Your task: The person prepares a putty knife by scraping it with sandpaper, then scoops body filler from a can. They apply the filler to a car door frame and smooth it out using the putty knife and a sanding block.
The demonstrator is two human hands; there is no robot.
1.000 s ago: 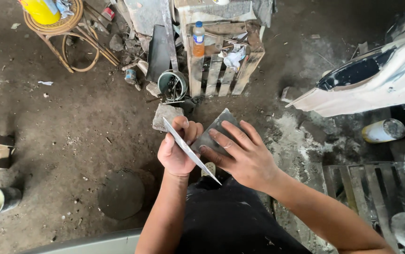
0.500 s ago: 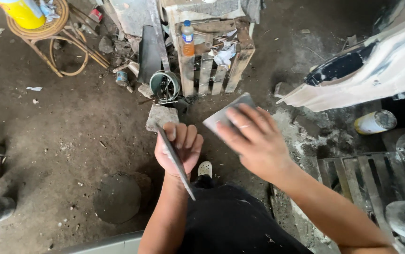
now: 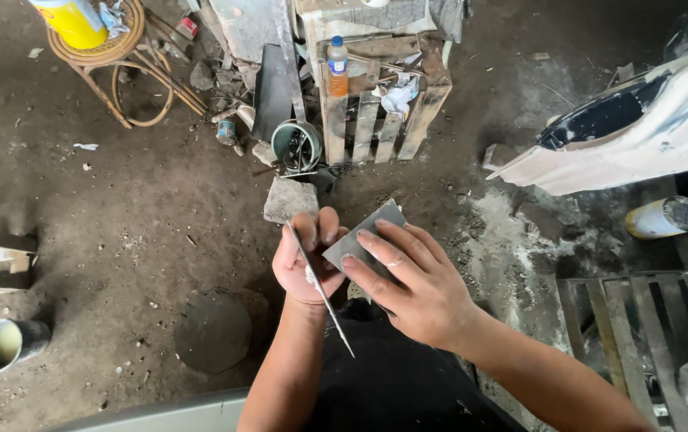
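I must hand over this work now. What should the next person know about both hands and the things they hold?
Left hand: closed around a thin flat metal blade, seen edge-on, pointing back toward the body.
Right hand: fingers spread flat on a small grey plate, pressing it against the left palm.
Nearby: stone block on the dirt floor just ahead, grey bucket with tools beyond it.
Done: both pieces are in hand and touching.
Left: whether the plate is clean or coated cannot be told.
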